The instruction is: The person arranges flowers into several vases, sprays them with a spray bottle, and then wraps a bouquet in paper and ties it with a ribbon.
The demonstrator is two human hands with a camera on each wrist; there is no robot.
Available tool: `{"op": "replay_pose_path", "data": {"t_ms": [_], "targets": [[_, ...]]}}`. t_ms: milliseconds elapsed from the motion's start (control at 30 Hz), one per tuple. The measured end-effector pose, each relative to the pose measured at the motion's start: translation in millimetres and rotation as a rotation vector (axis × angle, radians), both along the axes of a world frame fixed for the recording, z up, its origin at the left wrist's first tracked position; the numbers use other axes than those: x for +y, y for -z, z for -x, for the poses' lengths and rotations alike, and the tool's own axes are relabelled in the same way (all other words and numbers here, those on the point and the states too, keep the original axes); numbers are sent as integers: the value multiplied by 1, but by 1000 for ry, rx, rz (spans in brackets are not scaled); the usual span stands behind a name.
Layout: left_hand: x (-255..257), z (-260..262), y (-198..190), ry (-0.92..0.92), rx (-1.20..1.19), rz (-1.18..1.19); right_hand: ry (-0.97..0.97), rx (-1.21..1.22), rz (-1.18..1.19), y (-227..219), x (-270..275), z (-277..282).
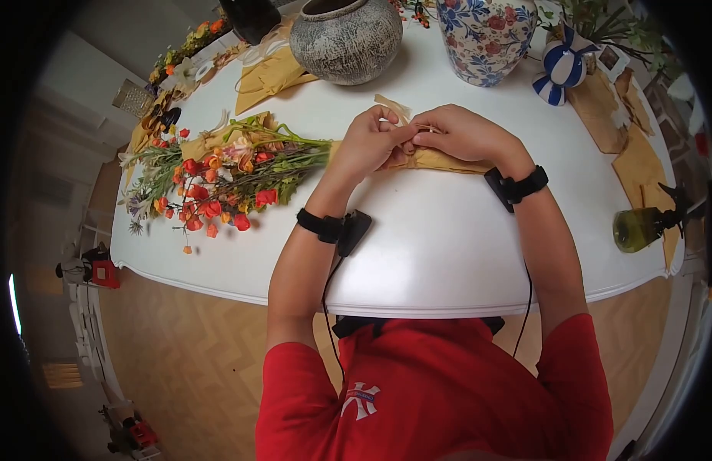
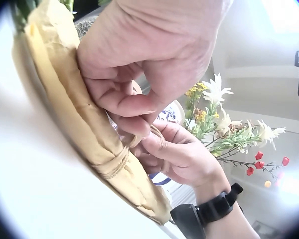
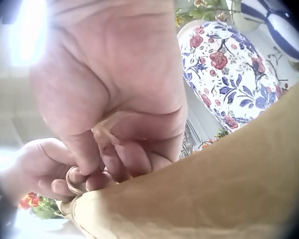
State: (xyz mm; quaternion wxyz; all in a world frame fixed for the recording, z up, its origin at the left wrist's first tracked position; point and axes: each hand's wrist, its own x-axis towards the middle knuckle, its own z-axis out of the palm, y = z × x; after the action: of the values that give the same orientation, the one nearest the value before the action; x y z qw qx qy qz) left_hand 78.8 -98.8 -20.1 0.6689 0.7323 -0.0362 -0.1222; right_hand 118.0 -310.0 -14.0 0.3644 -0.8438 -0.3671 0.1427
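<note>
A bouquet of red and orange flowers (image 1: 210,192) lies on the white table, its stems wrapped in brown kraft paper (image 2: 79,107). Tan ribbon (image 2: 113,166) circles the wrapped stems in several turns. My left hand (image 1: 365,144) is over the wrapped part and pinches the ribbon between thumb and fingers. Opposite it, my right hand (image 1: 470,138) pinches a loop of the same ribbon, the fingertips of both hands meeting. One pale loose end (image 1: 391,106) sticks up behind the hands. In the right wrist view, the curled fingers partly hide the knot area.
Behind the hands stand a grey textured pot (image 1: 346,42) and a floral vase (image 1: 486,38). Folded kraft paper (image 1: 268,79) lies at back left. On the right are a blue-and-white striped ornament (image 1: 563,65), more paper (image 1: 640,173) and a green spray bottle (image 1: 636,229).
</note>
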Motion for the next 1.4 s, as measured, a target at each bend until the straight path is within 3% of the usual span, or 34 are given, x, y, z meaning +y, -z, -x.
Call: {"op": "replay_pose_path", "data": {"t_ms": [167, 267, 367, 467, 667, 867, 967, 1067, 1167, 1400], "targets": [[4, -3, 4, -2, -112, 34, 87, -1, -14, 4, 5, 1], [0, -4, 13, 10, -408, -159, 96, 40, 76, -4, 5, 1], [-9, 16, -9, -108, -544, -601, 106, -88, 61, -2, 6, 3], [-11, 17, -2, -175, -778, -747, 125, -149, 7, 1, 6, 3], [-11, 17, -3, -151, -729, -906, 129, -123, -20, 3, 7, 3], [-5, 12, -2, -87, -486, -720, 146, -89, 29, -3, 7, 5], [-4, 13, -8, -35, -122, -437, 144, -50, 55, -8, 5, 5], [-4, 12, -9, 10, 64, -105, 130, -28, 27, 0, 5, 3], [0, 9, -14, 90, 157, -61, 146, -88, 33, 3, 7, 2], [1, 12, -6, 39, -107, -414, 135, -37, 70, -9, 4, 4]]}}
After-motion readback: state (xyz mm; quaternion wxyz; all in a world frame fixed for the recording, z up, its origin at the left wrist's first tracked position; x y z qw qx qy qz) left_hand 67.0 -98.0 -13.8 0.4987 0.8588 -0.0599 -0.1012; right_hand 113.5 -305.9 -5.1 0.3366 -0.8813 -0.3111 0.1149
